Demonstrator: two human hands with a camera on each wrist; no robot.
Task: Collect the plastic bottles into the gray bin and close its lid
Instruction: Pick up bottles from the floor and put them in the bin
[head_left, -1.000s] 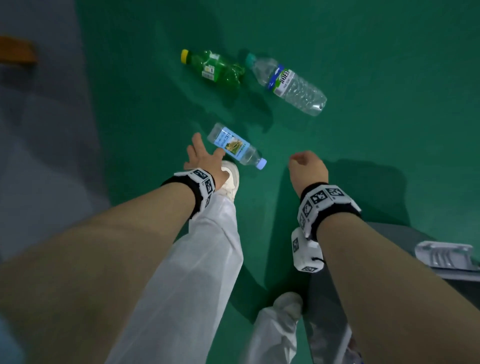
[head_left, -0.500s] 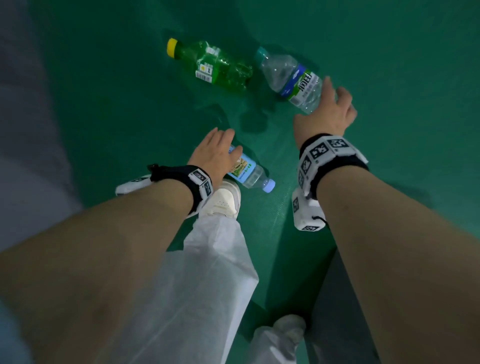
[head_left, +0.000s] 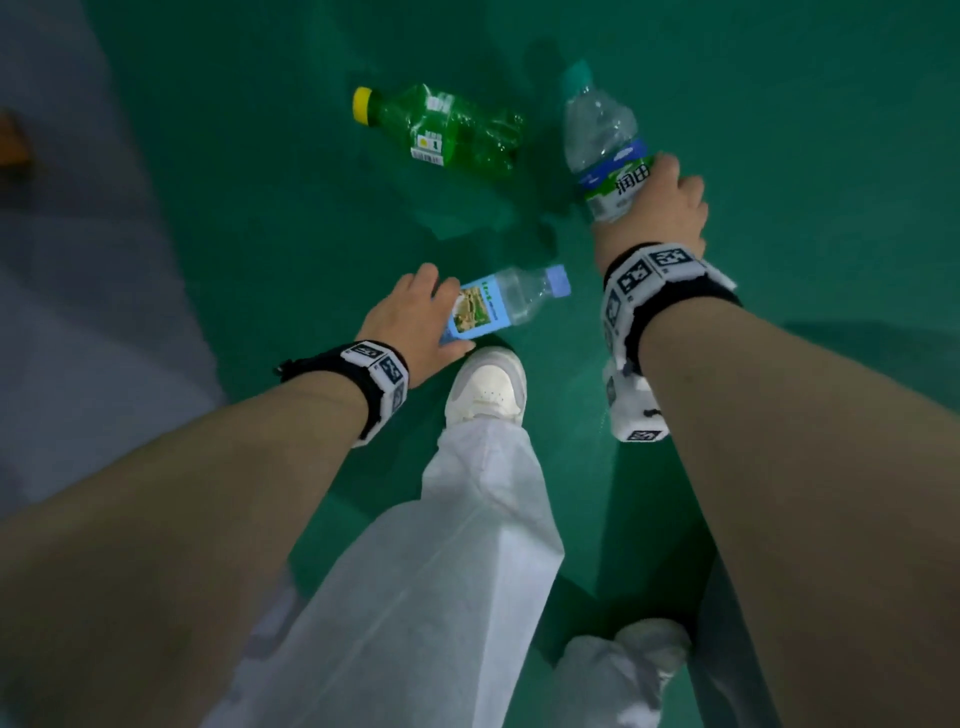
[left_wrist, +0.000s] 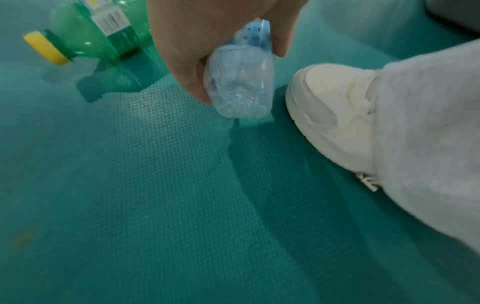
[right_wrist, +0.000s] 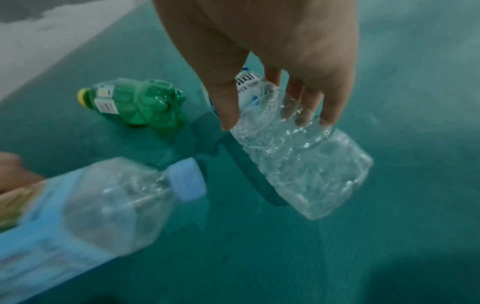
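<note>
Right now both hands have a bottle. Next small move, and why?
Probably carry both to the bin, which is out of view now, and drop them in. The left hand grips the small bottle and the right hand grips the large bottle, so neither is free for the green bottle lying on the floor; that one waits for a second trip.

Both arms reach down and forward. The left hand (head_left: 410, 319) curls its fingers round a small bottle (head_left: 506, 301); the right hand (head_left: 660, 205) clasps a large bottle (head_left: 602, 140).
</note>
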